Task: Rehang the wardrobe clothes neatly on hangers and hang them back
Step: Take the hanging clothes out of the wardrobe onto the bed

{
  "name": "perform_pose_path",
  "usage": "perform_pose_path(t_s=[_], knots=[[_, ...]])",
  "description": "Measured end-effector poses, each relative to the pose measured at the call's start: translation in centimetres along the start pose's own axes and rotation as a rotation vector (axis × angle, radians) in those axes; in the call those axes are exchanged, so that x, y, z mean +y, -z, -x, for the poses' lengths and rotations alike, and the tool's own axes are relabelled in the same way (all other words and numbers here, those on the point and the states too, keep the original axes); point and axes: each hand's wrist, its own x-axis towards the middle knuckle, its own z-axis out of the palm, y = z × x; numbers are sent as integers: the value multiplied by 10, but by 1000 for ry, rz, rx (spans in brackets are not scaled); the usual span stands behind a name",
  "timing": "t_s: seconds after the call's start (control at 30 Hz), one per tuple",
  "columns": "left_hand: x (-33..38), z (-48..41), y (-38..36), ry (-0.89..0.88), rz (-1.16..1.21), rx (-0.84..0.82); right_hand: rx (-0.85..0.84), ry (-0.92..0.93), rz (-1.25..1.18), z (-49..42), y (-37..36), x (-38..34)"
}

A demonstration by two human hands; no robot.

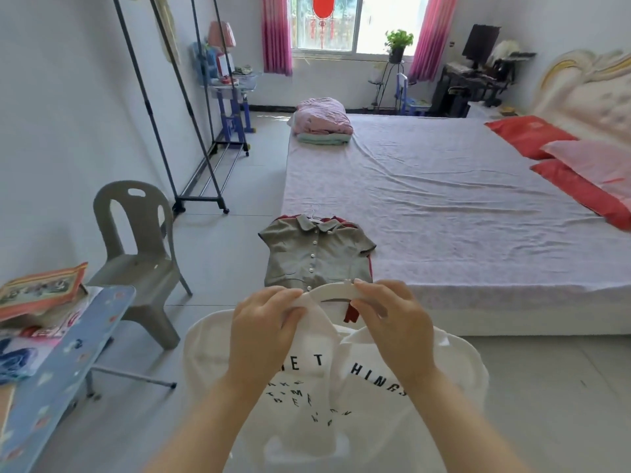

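I hold a white T-shirt (327, 380) with black lettering in front of me, its neck around a white plastic hanger (333, 290). My left hand (264, 322) pinches the shirt's neckline against the hanger's left arm. My right hand (392, 319) grips the hanger's right arm and the collar. On the near corner of the bed (461, 206) lies a grey-green buttoned shirt (316, 254) on a wire hanger, with a red garment (350, 314) showing beneath it. The clothes rack (191, 131) stands by the left wall; no clothes show on the part in view.
A grey plastic chair (143, 254) stands to my left on the tiled floor. A blue patterned board (61, 363) with books (41, 288) fills the lower left. Folded pink bedding (324, 119) lies at the bed's far corner and red and pink pillows (580, 165) at right.
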Motion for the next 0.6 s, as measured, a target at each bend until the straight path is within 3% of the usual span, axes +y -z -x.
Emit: perform_pose_path(t_s=[0.23, 0.6], knots=[[-51, -100, -77, 15, -3, -1, -54, -32, -66, -104, -72, 66], [-132, -253, -182, 65, 50, -146, -105, -128, -11, -247, -178, 146]])
